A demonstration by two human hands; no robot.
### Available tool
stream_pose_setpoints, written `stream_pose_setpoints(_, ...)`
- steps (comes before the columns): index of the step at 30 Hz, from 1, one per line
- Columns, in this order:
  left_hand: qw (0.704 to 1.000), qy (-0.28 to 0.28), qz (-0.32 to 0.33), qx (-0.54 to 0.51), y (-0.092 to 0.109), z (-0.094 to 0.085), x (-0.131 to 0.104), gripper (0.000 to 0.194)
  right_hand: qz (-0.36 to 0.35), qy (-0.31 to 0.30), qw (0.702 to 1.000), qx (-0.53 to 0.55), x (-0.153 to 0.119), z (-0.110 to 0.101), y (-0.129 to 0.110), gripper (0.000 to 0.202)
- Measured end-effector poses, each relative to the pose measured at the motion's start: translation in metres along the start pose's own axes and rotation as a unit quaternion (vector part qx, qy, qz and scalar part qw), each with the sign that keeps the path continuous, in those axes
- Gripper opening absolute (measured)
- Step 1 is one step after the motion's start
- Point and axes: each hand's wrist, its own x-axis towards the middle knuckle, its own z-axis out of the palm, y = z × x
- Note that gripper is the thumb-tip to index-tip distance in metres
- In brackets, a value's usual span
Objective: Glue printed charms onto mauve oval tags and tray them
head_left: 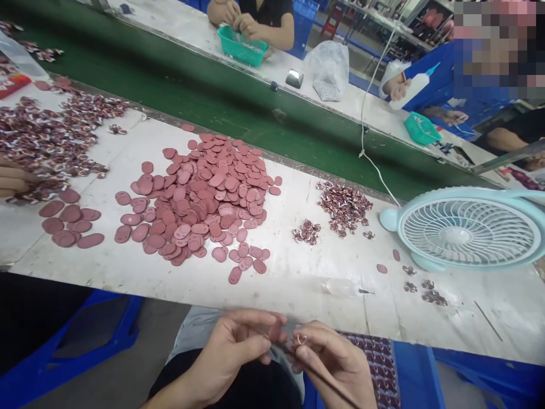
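Note:
Just over the near edge of the table, my left hand pinches a flat reddish-pink oval piece between thumb and fingers. Close beside it, my right hand is closed on a small shiny piece with a curled, ring-like part. A thin dark stick slants across the right hand; how it is held is partly hidden. On the table ahead lies a big heap of similar pink ovals. Several small curled pieces are heaped to its right.
A light-blue fan lies at the right. A clear bottle with a dark tip rests near the front edge. Beyond the green channel, people work by green baskets. Another person's hand is at far left. A patterned sheet is below right.

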Motion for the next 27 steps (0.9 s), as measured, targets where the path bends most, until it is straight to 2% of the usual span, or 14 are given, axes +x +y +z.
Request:
stream_pose_setpoints(4, 1.0, -0.031, 0.003, 0.006, -0.007, -0.001, 0.001, 0.02, -0.009, 0.008, 1.0, -0.019, 0.001, 0.008, -0.007, 0.019)
stream_pose_setpoints(8, 0.999, -0.054, -0.007, -0.007, -0.006, 0.001, 0.0, 0.018, 0.003, 0.007, 1.0, -0.028, 0.001, 0.007, -0.009, 0.018)
stream_pose_setpoints(13, 0.998, -0.058, -0.002, -0.007, -0.001, 0.006, -0.002, 0.004, 0.012, 0.02, 1.0, -0.019, -0.001, 0.009, -0.007, 0.012)
stream_pose_setpoints(19, 0.999, -0.043, 0.01, 0.016, -0.002, 0.007, -0.002, 0.009, 0.001, 0.005, 0.999, -0.032, 0.002, 0.012, -0.01, 0.011)
stream_pose_setpoints(27, 0.998, -0.036, 0.029, 0.049, -0.003, 0.005, -0.003, 0.011, 0.029, 0.025, 0.998, 0.043, 0.0, 0.018, -0.007, 0.005)
